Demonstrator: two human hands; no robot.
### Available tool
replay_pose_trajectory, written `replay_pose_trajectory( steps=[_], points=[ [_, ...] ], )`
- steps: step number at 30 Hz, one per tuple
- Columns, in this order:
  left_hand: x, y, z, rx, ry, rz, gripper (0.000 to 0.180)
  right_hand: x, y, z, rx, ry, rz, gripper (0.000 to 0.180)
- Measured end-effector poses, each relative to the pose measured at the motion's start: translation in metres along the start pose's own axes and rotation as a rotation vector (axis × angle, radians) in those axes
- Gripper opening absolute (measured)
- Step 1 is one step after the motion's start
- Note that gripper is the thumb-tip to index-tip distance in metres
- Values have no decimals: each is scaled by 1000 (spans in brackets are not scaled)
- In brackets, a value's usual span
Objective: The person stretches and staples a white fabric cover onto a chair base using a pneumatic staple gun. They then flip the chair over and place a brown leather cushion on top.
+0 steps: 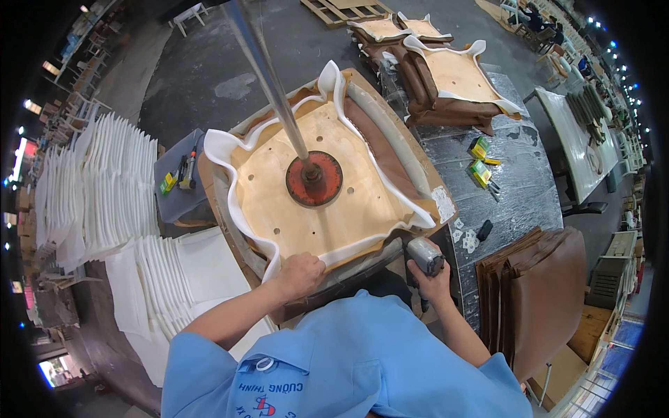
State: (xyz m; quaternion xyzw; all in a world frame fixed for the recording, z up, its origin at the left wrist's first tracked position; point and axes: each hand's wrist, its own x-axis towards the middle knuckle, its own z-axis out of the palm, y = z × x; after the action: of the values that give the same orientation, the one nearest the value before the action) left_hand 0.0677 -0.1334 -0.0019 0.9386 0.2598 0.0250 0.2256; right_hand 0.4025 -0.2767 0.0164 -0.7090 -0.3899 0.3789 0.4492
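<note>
A chair seat lies upside down on a work stand: a plywood panel [306, 209] edged with white foam [230, 157] and brown covering [380, 150]. A round red press disc [315, 179] on a slanted metal rod [268, 76] pins the panel at its middle. My left hand [300, 274] is clenched on the near edge, gripping the foam and covering there. My right hand [428, 281] holds a grey staple gun [424, 254] at the near right corner of the seat.
Stacks of white foam sheets [118, 184] fill the left side. Finished seats [453, 83] sit on a grey table [519, 195] with yellow-green staple boxes [479, 171]. Brown covers [540, 292] are piled at right. A small stool [178, 184] holds a tool.
</note>
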Motion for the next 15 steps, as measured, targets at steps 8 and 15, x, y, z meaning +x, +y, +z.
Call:
replay_pose_trajectory(
  steps=[8,15],
  points=[
    [0,7,-22,60,-30,-18,28,-2,5,2,-52,-24,-92,60],
    [114,60,-10,-11,-47,-120,49,-4,4,2,-10,12,20,61]
  ],
)
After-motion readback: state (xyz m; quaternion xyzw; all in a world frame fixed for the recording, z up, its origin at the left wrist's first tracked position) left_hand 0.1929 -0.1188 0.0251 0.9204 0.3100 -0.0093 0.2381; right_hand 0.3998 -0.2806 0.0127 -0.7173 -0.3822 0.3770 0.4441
